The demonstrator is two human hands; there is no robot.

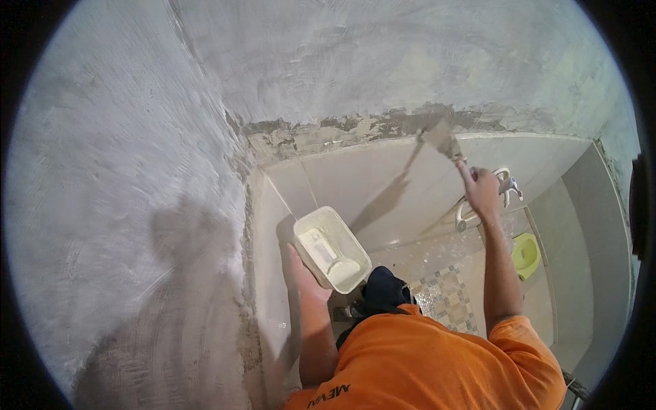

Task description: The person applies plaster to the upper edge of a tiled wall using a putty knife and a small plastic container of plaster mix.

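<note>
My right hand (482, 191) is closed round the handle of a putty knife (444, 140). Its broad blade is raised to the rough, unplastered strip (348, 130) of wall above the tiles, but I cannot tell whether it touches. In my left hand (309, 277) is a white rectangular plastic tub (360, 265), tilted so its inside shows. Pale, whitish filler lies on the bottom and smears the sides of the tub. The fingers under the tub are partly hidden.
A wall tap (509, 186) with a pale curved fixture (465, 217) sticks out below my right forearm. A yellow-green plastic seat-like object (525, 256) stands on the tiled floor (447, 297). A smeared plaster wall (123, 171) rises close on my left, meeting the facing wall in a corner.
</note>
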